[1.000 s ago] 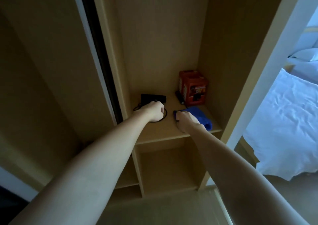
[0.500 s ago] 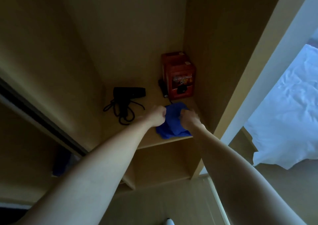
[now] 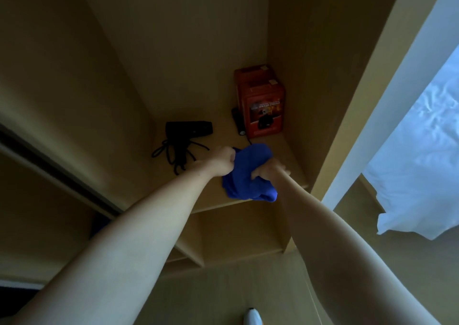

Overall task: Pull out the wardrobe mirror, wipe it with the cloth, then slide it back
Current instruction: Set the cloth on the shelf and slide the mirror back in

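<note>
A blue cloth is bunched over the front of the wardrobe shelf. My left hand grips its upper left edge in a fist. My right hand clutches its right side, fingers dug into the fabric. The cloth hangs between both hands, its lower fold draping past the shelf's front edge. A dark sliding track or panel edge runs diagonally at the left; no mirror surface shows.
On the shelf stand a red box, a black torch beside it, and a black hair dryer with a coiled cord. Lower compartments sit below. A white bed lies at the right, past the wardrobe's side panel.
My left hand left the dryer cord and went right to the cloth. Both hands have gathered the cloth and drawn it toward the shelf's front edge. The view swung left.
</note>
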`<state>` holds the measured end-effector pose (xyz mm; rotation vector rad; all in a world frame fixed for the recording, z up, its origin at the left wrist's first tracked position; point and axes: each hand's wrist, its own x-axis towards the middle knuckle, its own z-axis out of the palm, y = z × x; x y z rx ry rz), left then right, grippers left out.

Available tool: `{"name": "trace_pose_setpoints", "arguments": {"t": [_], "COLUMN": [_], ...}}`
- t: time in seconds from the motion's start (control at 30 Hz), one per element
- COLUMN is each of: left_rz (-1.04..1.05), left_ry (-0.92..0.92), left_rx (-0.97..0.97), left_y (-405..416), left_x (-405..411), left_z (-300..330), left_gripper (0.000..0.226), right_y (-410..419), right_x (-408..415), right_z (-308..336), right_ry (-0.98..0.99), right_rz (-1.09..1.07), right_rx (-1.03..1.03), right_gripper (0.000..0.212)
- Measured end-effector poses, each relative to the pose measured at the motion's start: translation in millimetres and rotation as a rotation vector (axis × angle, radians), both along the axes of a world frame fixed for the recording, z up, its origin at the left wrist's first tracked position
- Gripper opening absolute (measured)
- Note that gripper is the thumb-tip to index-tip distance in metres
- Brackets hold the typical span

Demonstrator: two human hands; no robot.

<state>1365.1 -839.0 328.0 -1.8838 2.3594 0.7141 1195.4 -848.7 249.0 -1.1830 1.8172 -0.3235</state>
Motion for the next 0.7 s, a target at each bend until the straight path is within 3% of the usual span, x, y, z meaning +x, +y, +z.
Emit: {"name": "trace_pose_setpoints", "arguments": {"t": [0.23,0.37,0.6,0.7], "left_rz": [-0.057,-0.11,-0.267,-0.37], "left_ry": [-0.065,-0.087,-0.067,-0.087], "left_rx": [-0.103,-0.144,-0.123,-0.126], "left_y": [24,49,117,158], "left_x": [12,10,-20,-46], "left_z": [31,48,55,48], "left_gripper": [0.015,0.017,0.023,0.024], "right_y": [27,65,170,225], "right_x": [15,8,-19,-40], "right_z": [30,53,72,68], "right_ry": [-0.008,0.13,0.41,0.433], "right_rz": [-0.025,-0.002,0.02,-0.064], "right_rx": [-0.206,-0.303,-0.273,-0.209], "right_gripper": [0.065,0.083,0.063,0.059]}}
